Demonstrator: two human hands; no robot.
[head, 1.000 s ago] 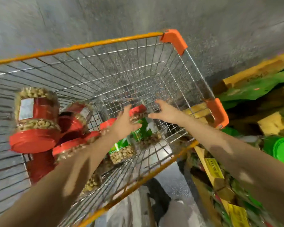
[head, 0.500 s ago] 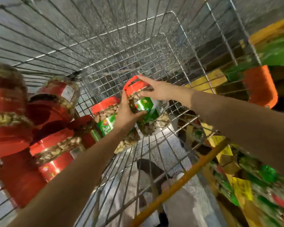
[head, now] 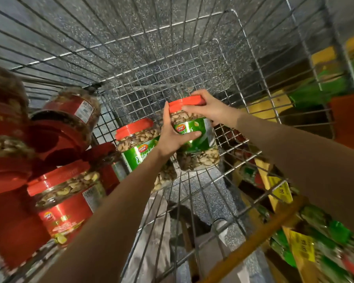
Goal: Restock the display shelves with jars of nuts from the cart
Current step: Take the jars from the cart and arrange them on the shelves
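One jar [head: 200, 152] is being clamped mid-frame by curled fingers of left hand [head: 169, 139] and right hand [head: 209, 109]; other jars [head: 137, 139] are being left unshelved in the cart [head: 172, 58].

Speckled grey floor [head: 119, 23], yellow shelves [head: 263, 107] with yellow price tags [head: 282, 190] at right

A red-lidded, green-labelled jar [head: 200, 158] of nuts stands upright in the middle of the cart [head: 131, 58], gripped by the left hand [head: 170, 137] at its label and the right hand [head: 208, 109] at its lid. A matching jar [head: 135, 139] stands just beside it, and red-labelled jars [head: 65, 201] crowd the cart's left side.
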